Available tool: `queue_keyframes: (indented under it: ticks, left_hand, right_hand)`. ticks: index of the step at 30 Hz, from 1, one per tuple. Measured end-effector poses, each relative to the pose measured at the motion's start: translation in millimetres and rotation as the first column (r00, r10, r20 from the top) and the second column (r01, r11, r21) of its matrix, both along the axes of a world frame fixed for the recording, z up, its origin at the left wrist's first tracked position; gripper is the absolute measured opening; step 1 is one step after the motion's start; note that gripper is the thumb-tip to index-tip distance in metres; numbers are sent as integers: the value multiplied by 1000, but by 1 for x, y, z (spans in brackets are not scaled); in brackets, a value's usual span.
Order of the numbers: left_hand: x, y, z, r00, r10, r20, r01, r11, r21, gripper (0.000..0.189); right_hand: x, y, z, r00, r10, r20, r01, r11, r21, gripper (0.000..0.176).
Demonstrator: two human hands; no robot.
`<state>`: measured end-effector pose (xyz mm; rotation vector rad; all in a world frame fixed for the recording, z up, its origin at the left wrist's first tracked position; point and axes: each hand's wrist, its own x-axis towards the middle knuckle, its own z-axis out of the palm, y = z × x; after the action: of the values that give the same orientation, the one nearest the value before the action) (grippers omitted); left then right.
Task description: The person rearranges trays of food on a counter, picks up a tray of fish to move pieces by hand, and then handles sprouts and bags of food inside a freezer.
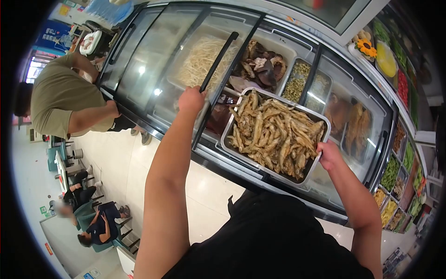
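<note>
Right hand (329,156) clamps one corner of the tray (230,125) while left hand (191,100) grips the lid handle (218,60), so the tray may tip and spill fish (274,135).

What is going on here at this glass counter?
A person stands at a glass-topped display case. Their left hand grips the lower end of a black handle on the case's glass top, while their right hand holds the corner of a metal tray full of small browned fish over the case. Another person in an olive shirt leans on the case further along.
</note>
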<state>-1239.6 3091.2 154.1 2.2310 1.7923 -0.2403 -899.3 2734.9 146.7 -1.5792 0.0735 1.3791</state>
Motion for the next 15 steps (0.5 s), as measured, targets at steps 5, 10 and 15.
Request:
queue_keyframes:
  ticks: [5, 10, 15]
  left_hand:
    - [-10, -9, -10, 995, 16, 102, -27, 993, 112, 33]
    - [-15, -7, -25, 973, 67, 220, -86, 993, 76, 31]
    - [9, -34, -15, 952, 68, 298, -87, 995, 50, 31]
  right_hand:
    - [4, -42, 22, 992, -112, -58, 116, 990, 85, 47]
    - [31, -110, 54, 983, -162, -88, 175, 969, 173, 53]
    - [63, -201, 78, 968, -249, 11, 237, 932, 275, 61]
